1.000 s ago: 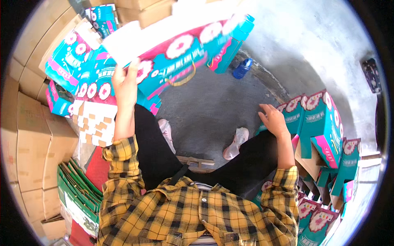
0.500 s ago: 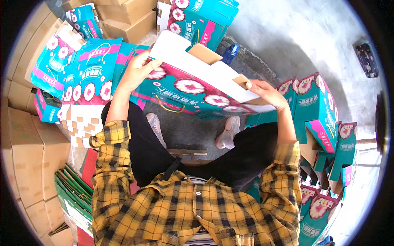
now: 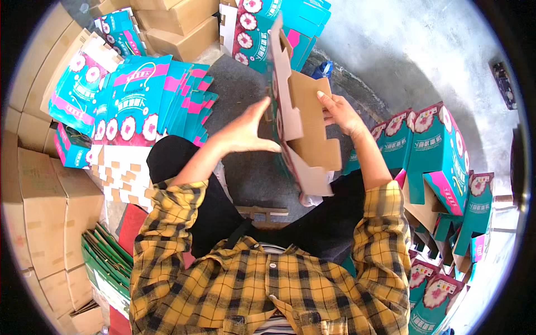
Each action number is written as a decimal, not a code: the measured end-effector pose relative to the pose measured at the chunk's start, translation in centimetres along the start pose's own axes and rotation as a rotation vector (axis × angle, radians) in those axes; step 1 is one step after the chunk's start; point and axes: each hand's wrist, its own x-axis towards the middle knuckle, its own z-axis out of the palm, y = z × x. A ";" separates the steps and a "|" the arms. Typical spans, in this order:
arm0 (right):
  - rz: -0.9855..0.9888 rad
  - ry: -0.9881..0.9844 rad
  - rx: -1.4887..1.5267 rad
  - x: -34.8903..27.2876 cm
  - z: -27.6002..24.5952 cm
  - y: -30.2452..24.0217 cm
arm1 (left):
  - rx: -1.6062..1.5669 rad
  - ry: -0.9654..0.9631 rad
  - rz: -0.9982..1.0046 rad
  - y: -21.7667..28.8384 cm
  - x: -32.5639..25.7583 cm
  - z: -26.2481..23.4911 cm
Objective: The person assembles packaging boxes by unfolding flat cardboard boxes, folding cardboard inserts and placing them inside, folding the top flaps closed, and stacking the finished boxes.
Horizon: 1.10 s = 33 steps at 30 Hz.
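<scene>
A partly opened cardboard gift box [image 3: 314,117] stands on edge between my hands, its brown inside and cut flaps facing right and its printed side turned left. My right hand [image 3: 341,114] grips the brown panel at its upper right edge, thumb on the near face. To the left of the box my left hand [image 3: 245,129] is open, thumb and fingers spread wide around air. Whether its fingertips touch the printed side I cannot tell, as that side is blurred.
Flat teal and pink boxes [image 3: 134,95] are stacked at left, brown cartons [image 3: 42,195] beyond them. Opened teal boxes [image 3: 432,145] stand at right. Green folded sheets [image 3: 106,262] lean at lower left. A blue bottle [image 3: 322,70] is on the floor ahead.
The box has turned from lying crosswise to standing on edge, its inside now facing right. My left hand has let go of its left end and moved right and down.
</scene>
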 end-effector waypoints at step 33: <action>-0.164 0.750 -0.872 2.7 -3.8 4.4 | 0.341 0.023 0.255 2.6 -2.4 2.9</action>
